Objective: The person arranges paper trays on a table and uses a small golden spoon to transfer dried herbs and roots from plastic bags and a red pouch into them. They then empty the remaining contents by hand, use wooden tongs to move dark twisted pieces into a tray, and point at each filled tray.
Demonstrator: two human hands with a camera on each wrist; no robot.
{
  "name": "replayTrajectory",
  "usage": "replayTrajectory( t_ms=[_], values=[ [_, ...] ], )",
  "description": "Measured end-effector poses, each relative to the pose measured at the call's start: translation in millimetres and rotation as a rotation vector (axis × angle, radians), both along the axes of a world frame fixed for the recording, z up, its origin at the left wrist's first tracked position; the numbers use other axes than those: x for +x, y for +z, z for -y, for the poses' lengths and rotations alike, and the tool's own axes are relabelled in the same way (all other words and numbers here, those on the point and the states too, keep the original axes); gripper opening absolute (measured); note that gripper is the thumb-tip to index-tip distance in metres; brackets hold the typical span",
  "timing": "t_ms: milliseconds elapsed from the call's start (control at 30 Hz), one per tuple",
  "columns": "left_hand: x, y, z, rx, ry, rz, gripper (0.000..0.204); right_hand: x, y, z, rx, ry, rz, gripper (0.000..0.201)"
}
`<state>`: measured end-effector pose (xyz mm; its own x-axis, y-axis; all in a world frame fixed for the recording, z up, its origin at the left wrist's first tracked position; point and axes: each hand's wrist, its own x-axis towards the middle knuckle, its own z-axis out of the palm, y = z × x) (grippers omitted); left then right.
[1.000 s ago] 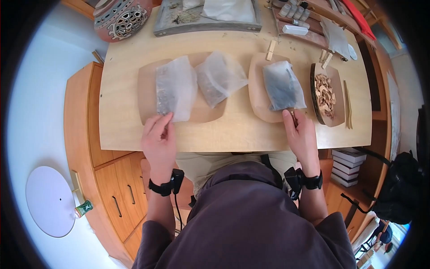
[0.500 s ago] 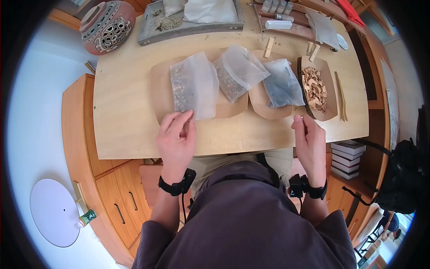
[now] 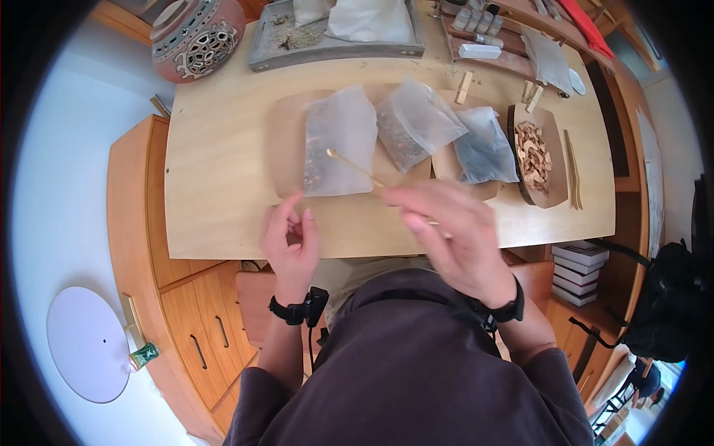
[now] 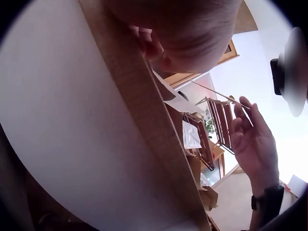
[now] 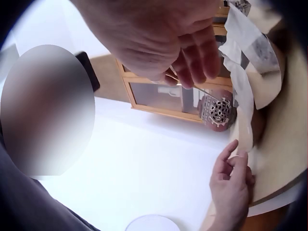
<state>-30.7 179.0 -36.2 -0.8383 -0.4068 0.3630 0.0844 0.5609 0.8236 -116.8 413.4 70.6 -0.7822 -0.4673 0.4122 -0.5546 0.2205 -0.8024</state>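
My right hand (image 3: 446, 230), blurred, grips a slender golden stick with a small spoon-like tip (image 3: 332, 153). In the head view that tip overlaps the left translucent pouch (image 3: 342, 119), which has dark bits at its lower left. Just below the same pouch is my left hand (image 3: 288, 241), its thumb and forefinger apart with nothing between them. A second translucent pouch (image 3: 405, 141) with mixed dark bits leans beside the first. Farther right lies a pouch of dark contents (image 3: 483, 145). Brown paper trays (image 3: 286, 149) lie under the pouches. The right wrist view shows the left hand (image 5: 231, 187) at the table edge.
A boat-shaped paper tray of wood shavings (image 3: 534, 156) stands at the right, beside golden tweezers (image 3: 573, 171). Wooden clothespins (image 3: 464, 88) sit behind. Along the back are an openwork pot (image 3: 197, 44), a grey tray (image 3: 335, 53) and a rack with small bottles (image 3: 487, 30).
My right hand has swung left from near the dark pouch, bringing the golden stick over the left pouch. The left hand's fingers have come off the pouch's lower corner. The pouches shifted rightward in view.
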Motion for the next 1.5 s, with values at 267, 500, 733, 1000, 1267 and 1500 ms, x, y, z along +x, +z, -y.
replayTrajectory(
  t_ms=[267, 500, 733, 1000, 1267, 1500],
  values=[
    [-7, -1, -7, -0.063, 0.017, 0.004, 0.025, 6, 0, -1, -0.01, -0.051, 0.032, 0.018],
    [-10, -3, -10, -0.096, 0.026, -0.001, 0.025, -1, -2, -28, 0.06, -0.389, 0.105, 0.018],
    [-9, 0, -12, -0.12, 0.034, 0.021, 0.024, 5, -7, -57, -0.123, -0.588, -0.113, 0.023],
    [-9, -3, -10, -0.144, 0.029, 0.008, 0.026, 1, -20, -78, 0.08, -0.629, -0.046, 0.023],
    [-10, -4, -12, -0.133, 0.05, -0.017, 0.023, -1, -18, -52, -0.109, -0.366, -0.277, 0.029],
    [-11, -5, -12, -0.149, 0.035, -0.027, 0.023, -5, -16, -35, 0.107, -0.311, -0.161, 0.007]
  ],
)
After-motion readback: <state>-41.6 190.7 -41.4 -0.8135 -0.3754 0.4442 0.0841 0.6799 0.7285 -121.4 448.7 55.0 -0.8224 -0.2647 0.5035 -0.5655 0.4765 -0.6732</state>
